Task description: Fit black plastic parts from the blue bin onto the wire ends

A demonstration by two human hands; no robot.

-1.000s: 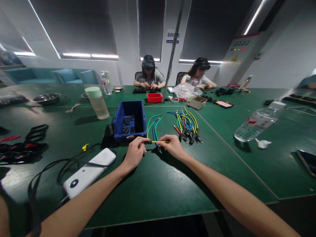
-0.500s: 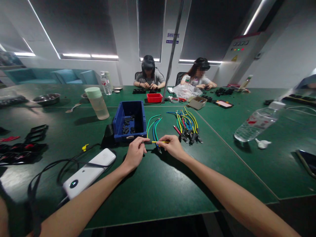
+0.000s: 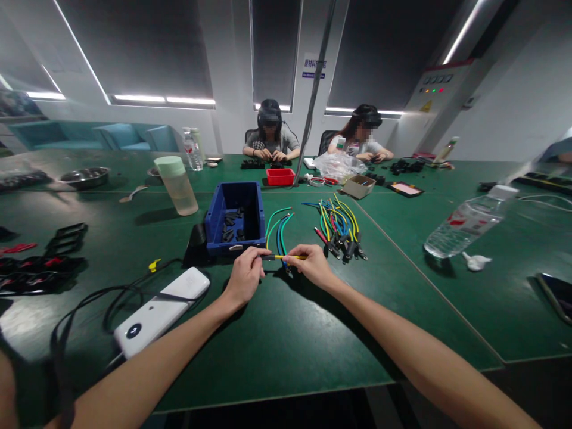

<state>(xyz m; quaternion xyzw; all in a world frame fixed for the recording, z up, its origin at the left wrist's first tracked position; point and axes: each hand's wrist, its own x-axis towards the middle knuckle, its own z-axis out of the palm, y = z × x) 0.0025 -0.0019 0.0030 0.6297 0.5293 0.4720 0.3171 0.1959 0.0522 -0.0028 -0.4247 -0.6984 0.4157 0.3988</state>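
Observation:
My left hand [image 3: 244, 275] pinches a short black sleeve [image 3: 269, 257] at the end of a yellow wire. Closed on the yellow wire [image 3: 280, 257] just to the right is my right hand [image 3: 314, 266]. Sleeve and wire form a nearly level line between the two hands. Beyond them stands a blue bin [image 3: 235, 245] with several loose black sleeves [image 3: 230, 223] inside. A few green and blue wires [image 3: 280, 232] lie behind the held wire. To the right rests a bundle of coloured wires [image 3: 337, 220], several with black sleeves and metal lugs at their near ends.
On the left are a white power bank [image 3: 163, 313] with a black cable and a green-lidded bottle [image 3: 179, 193]. A water bottle [image 3: 467, 220] leans on the right. Farther back are a red tray [image 3: 280, 177], a cardboard box [image 3: 358, 187] and two people at work.

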